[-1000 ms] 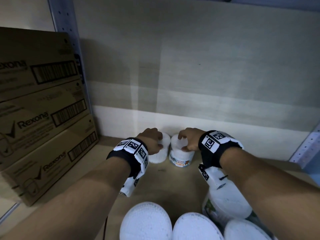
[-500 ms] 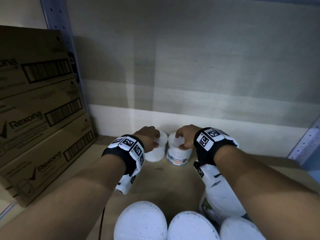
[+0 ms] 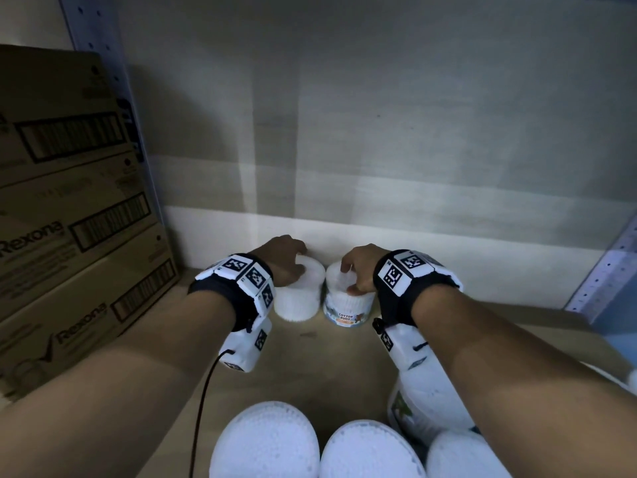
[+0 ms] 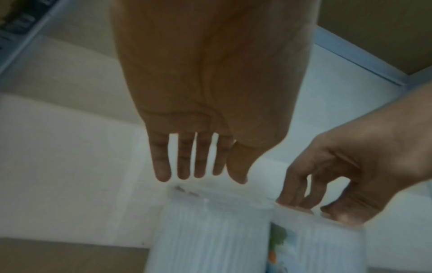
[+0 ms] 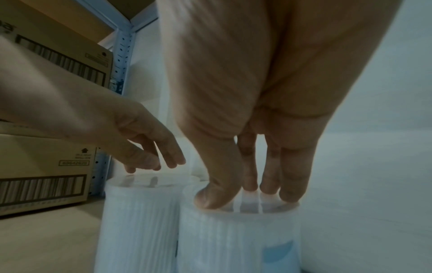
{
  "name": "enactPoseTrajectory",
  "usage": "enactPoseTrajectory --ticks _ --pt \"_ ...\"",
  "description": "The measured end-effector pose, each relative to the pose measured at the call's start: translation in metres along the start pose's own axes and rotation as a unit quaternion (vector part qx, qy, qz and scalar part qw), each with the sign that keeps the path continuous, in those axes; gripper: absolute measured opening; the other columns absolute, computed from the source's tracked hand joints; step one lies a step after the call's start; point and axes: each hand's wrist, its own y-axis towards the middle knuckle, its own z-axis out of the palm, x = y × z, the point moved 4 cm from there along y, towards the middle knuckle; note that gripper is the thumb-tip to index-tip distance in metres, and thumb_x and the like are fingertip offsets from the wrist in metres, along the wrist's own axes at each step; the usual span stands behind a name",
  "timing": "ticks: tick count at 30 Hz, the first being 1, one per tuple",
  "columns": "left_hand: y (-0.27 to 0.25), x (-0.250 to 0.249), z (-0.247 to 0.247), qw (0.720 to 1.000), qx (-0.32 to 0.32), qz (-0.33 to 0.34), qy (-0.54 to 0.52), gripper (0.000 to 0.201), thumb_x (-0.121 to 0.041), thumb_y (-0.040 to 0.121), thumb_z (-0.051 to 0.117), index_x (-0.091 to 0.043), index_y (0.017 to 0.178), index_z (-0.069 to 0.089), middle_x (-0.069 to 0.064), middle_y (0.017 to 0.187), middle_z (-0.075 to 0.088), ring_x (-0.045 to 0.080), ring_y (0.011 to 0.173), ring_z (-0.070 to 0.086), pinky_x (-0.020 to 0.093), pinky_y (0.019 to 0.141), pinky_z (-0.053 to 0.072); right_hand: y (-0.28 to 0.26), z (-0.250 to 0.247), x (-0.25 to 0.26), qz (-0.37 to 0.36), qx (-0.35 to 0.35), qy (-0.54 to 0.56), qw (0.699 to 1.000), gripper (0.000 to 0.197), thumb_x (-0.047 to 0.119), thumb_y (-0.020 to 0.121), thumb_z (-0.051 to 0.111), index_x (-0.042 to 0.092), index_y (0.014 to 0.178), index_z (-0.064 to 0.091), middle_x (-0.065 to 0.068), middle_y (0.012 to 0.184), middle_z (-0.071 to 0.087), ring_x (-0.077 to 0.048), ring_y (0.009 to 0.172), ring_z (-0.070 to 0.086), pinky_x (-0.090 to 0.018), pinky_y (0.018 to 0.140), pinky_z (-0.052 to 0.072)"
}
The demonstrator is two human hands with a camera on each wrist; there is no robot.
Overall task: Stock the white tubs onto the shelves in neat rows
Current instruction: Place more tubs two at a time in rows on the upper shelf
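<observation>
Two white tubs stand side by side against the back wall of the shelf. The left tub [image 3: 299, 301] [image 4: 210, 230] [image 5: 138, 221] is plain. The right tub [image 3: 348, 305] [image 4: 322, 245] [image 5: 236, 240] carries a "Cotton Buds" label. My left hand [image 3: 286, 260] [image 4: 201, 177] [image 5: 149, 162] hovers just above the left tub's lid, fingers straight, holding nothing. My right hand [image 3: 358, 267] [image 4: 327, 184] [image 5: 247, 192] rests its thumb and fingertips on the right tub's lid, fingers nearly straight.
Stacked Rexona cardboard boxes [image 3: 69, 236] [image 5: 46, 157] fill the shelf's left side beside a perforated metal upright [image 3: 103, 98]. Several more white tubs [image 3: 265, 443] sit at the front under my forearms. Bare wooden shelf board [image 3: 310, 367] lies between them and the back pair.
Both hands stay over the two back tubs, which have hardly moved. The head view has shifted slightly.
</observation>
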Motion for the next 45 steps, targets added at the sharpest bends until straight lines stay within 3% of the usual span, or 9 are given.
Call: enactPoseTrajectory --ticks 4,9,13,19,24,29,34,41,45 --pt "0.005 -0.003 0.013 0.998 -0.019 -0.053 0.042 0.061 -0.048 0.091 0.05 -0.013 0.14 0.04 0.01 0.142 0.041 0.027 0.133 0.038 0.039 0.108 0.037 0.0 0.0 0.0 -0.004 0.003 -0.004 1.0 0.056 0.028 0.084 0.07 0.015 0.135 0.05 -0.005 0.138 0.053 -0.025 0.125 0.053 -0.032 0.1 0.044" --pt "0.006 -0.001 0.017 0.995 -0.01 -0.054 0.078 0.06 -0.052 0.088 0.051 -0.018 0.137 0.042 0.007 0.138 0.04 0.025 0.132 0.037 0.041 0.107 0.037 -0.001 -0.001 0.001 -0.009 0.005 -0.006 1.0 0.055 0.027 0.085 0.068 0.014 0.136 0.049 -0.005 0.141 0.05 -0.025 0.128 0.05 -0.031 0.102 0.042" --pt "0.006 0.001 0.016 0.998 0.021 -0.032 0.057 0.053 -0.039 0.091 0.054 -0.024 0.14 0.04 0.001 0.146 0.037 0.023 0.136 0.036 0.041 0.111 0.033 -0.002 -0.001 0.001 -0.006 0.009 -0.002 1.0 0.055 0.027 0.086 0.067 0.013 0.136 0.049 -0.005 0.141 0.05 -0.025 0.129 0.05 -0.031 0.103 0.041" --pt "0.005 0.001 0.016 0.999 0.04 0.008 -0.033 0.062 0.001 0.086 0.046 -0.026 0.141 0.038 -0.004 0.154 0.028 0.02 0.141 0.031 0.038 0.114 0.031 -0.002 0.0 0.001 -0.004 0.006 0.0 1.0 0.055 0.027 0.086 0.068 0.014 0.136 0.049 -0.005 0.141 0.05 -0.026 0.127 0.051 -0.032 0.101 0.043" --pt "0.003 -0.005 0.011 0.997 -0.081 -0.022 0.0 0.045 -0.037 0.09 0.054 -0.021 0.131 0.047 0.004 0.135 0.041 0.025 0.128 0.038 0.043 0.101 0.041 0.0 0.002 0.0 -0.002 0.01 0.005 1.0 0.056 0.028 0.085 0.068 0.015 0.136 0.048 -0.005 0.141 0.05 -0.026 0.127 0.051 -0.032 0.101 0.043" --pt "0.005 -0.005 0.018 0.996 -0.053 -0.068 0.035 0.054 -0.05 0.086 0.055 -0.017 0.129 0.05 0.008 0.132 0.045 0.026 0.126 0.041 0.042 0.102 0.041 0.001 0.003 -0.002 0.001 0.01 0.014 1.0 0.056 0.027 0.086 0.067 0.015 0.137 0.048 -0.005 0.141 0.05 -0.025 0.127 0.051 -0.032 0.102 0.043" --pt "0.005 -0.004 0.019 0.998 -0.023 -0.049 0.017 0.049 -0.042 0.088 0.058 -0.019 0.131 0.049 0.006 0.136 0.044 0.025 0.128 0.041 0.041 0.106 0.039 0.002 0.005 -0.002 0.001 0.004 0.015 1.0 0.055 0.028 0.085 0.068 0.016 0.135 0.049 -0.005 0.14 0.051 -0.026 0.126 0.052 -0.031 0.102 0.043" --pt "0.004 -0.002 0.014 0.999 0.033 0.014 -0.011 0.052 0.001 0.086 0.046 -0.028 0.128 0.05 -0.002 0.144 0.041 0.021 0.131 0.043 0.035 0.105 0.04 0.001 0.003 -0.004 -0.002 0.005 0.018 1.0 0.052 0.029 0.084 0.069 0.016 0.132 0.054 -0.004 0.136 0.055 -0.026 0.123 0.055 -0.032 0.1 0.045" --pt "0.005 -0.002 0.013 0.997 -0.053 0.006 -0.057 0.032 -0.012 0.091 0.05 -0.019 0.122 0.051 0.004 0.133 0.041 0.027 0.125 0.045 0.043 0.103 0.041 0.001 0.003 -0.004 -0.006 0.007 0.019 1.0 0.051 0.028 0.084 0.069 0.014 0.131 0.056 -0.005 0.136 0.056 -0.026 0.122 0.055 -0.031 0.099 0.045"
